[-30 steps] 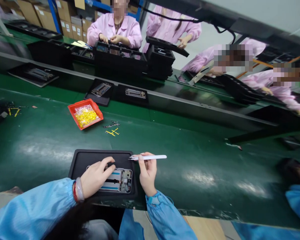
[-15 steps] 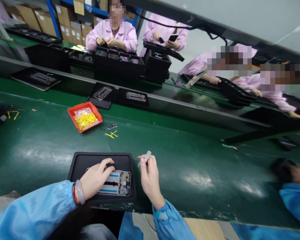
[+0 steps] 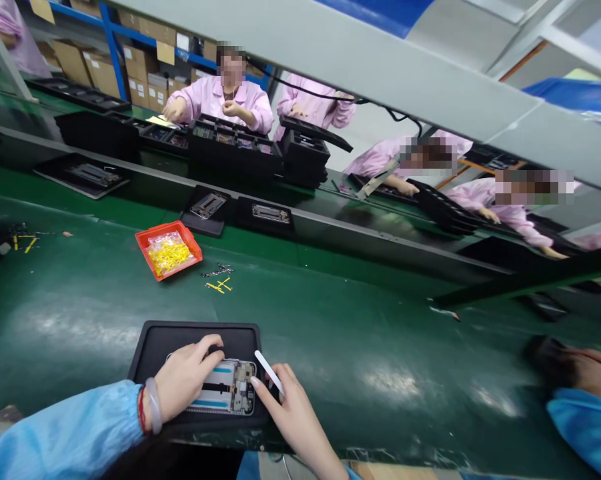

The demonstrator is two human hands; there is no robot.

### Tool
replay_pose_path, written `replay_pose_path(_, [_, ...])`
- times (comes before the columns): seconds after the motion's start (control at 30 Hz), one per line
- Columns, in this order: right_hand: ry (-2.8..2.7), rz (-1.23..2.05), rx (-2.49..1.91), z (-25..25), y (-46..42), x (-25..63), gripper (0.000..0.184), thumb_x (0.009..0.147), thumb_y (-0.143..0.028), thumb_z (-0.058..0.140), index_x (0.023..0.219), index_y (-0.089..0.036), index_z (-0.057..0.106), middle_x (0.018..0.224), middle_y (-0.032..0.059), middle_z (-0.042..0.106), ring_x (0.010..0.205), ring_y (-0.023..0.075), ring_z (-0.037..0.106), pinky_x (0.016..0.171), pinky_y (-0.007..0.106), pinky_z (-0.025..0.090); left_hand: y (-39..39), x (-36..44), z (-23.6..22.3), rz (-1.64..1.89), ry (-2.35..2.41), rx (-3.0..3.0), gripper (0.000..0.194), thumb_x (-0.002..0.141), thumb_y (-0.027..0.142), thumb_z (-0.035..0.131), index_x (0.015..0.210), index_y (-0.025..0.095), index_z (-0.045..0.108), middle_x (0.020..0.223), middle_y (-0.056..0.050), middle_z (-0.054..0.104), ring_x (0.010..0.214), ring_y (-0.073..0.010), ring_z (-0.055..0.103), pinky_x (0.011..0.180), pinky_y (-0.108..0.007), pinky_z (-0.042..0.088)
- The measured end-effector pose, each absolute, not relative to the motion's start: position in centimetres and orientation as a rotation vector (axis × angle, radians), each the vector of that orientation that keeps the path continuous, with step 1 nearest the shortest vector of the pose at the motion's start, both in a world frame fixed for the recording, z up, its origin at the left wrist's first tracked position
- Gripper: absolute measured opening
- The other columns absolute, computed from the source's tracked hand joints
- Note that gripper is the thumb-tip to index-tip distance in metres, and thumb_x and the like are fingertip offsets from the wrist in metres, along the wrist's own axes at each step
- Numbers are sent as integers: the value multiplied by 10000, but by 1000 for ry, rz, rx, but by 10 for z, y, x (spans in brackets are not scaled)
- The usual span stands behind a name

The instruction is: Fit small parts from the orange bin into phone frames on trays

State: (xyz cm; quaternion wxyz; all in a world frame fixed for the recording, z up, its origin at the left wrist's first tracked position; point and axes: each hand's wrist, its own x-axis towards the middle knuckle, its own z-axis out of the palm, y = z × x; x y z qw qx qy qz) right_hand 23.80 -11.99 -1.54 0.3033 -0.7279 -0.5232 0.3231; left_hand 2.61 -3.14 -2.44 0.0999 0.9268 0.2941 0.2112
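An opened phone [image 3: 240,392], its circuit board and blue strips exposed, lies in a black tray [image 3: 153,339] at the table's front edge. My left hand [image 3: 184,379] lies over the phone's left part, with curled fingers and thumb gripping its upper edge. At the tray's right side, my right hand [image 3: 295,410] is closed around a slim white stick-shaped tool [image 3: 268,371], which tilts up to the left. My right thumb tip is at the phone's right end; whether it touches the board, I cannot tell.
Beyond the tray stands a red bin [image 3: 195,248] with yellow strips in a plastic bag. Loose yellow strips [image 3: 219,286] and small dark parts [image 3: 218,270] lie beside it. More phones [image 3: 270,213] rest on black pads. A co-worker's blue sleeve [image 3: 583,423] is at right.
My right hand has moved left and down to the phone's right end, and the white tool has swung to point up-left. My left hand keeps its hold. The view has tilted up slightly.
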Motion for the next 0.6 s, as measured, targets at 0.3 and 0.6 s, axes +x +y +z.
replay_pose_path(0.3, [-836, 1627, -1643, 1, -120, 237, 433, 667, -544, 707, 828, -214, 478, 671, -56, 507, 520, 83, 407, 410, 162, 246, -28, 27, -6, 906, 883, 2661, 327, 783, -15, 301, 898, 173, 543, 989, -72, 582, 610, -103, 610, 581, -206, 530])
replay_pose_path(0.6, [-595, 1576, -1501, -6, -127, 232, 521, 572, -531, 791, 864, -227, 486, 768, -21, 616, 703, 172, 620, 558, 226, 472, -28, 29, 4, 918, 809, 2761, 341, 748, -26, 331, 927, 159, 555, 943, -72, 616, 637, -127, 623, 603, -222, 524])
